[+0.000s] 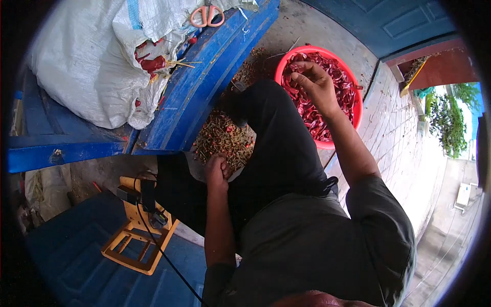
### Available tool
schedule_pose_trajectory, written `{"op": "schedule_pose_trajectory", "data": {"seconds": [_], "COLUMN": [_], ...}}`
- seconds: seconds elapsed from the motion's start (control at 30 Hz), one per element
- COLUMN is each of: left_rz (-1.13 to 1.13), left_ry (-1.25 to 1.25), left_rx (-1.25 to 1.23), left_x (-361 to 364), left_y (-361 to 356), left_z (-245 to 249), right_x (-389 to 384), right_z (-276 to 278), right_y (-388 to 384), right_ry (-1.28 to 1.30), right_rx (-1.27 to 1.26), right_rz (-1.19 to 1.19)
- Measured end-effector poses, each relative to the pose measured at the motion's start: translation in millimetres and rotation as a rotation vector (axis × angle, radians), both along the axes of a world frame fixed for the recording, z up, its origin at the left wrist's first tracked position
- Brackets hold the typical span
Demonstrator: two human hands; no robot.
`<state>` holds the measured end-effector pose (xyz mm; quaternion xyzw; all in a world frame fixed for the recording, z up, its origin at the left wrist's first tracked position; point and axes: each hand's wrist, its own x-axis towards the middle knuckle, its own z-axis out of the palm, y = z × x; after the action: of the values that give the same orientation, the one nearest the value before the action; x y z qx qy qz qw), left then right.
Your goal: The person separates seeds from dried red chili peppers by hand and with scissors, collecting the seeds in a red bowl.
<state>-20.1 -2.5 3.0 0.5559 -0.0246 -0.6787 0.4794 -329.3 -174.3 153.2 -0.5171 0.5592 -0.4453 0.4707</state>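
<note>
Two bare hands of mine in view: right hand (318, 88) is above the red basin (359, 115) of dried red chillies (323, 134), thumb and forefinger curved with a small gap between their tips, though I cannot tell whether any red piece at the tips is held. Left hand (217, 171) has fingers curled together at the near edge of the stem pile (223, 139), contents hidden. White sack (87, 61) with more chillies at its opening and orange-handled scissors (206, 17) rest on the blue surface (204, 66).
</note>
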Motion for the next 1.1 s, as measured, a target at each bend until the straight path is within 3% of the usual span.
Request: {"op": "schedule_pose_trajectory", "data": {"seconds": [0.17, 0.5, 0.57, 0.67, 0.9, 1.1], "left_rz": [-0.006, -0.034, -0.022, -0.014, -0.007, -0.006], "left_ry": [-0.003, 0.024, 0.036, 0.024, 0.019, 0.059], "left_rx": [-0.013, -0.019, -0.023, -0.005, -0.004, -0.033], "left_x": [-1, 2, 1, 1, 1, 0], "left_y": [0, 0, 0, 0, 0, -1], "left_z": [2, 0, 2, 5, 3, -3], "right_x": [9, 13, 10, 8, 2, -7], "right_z": [5, 23, 23, 18, -13, -20], "right_y": [5, 15, 17, 18, 25, 20], "right_ry": [0.328, 0.581, 0.709, 0.687, 0.681, 0.585], "right_rx": [-0.339, -0.366, -0.268, -0.136, -0.181, 0.012], "right_rz": [-0.049, 0.108, 0.163, 0.236, 0.212, 0.267]}}
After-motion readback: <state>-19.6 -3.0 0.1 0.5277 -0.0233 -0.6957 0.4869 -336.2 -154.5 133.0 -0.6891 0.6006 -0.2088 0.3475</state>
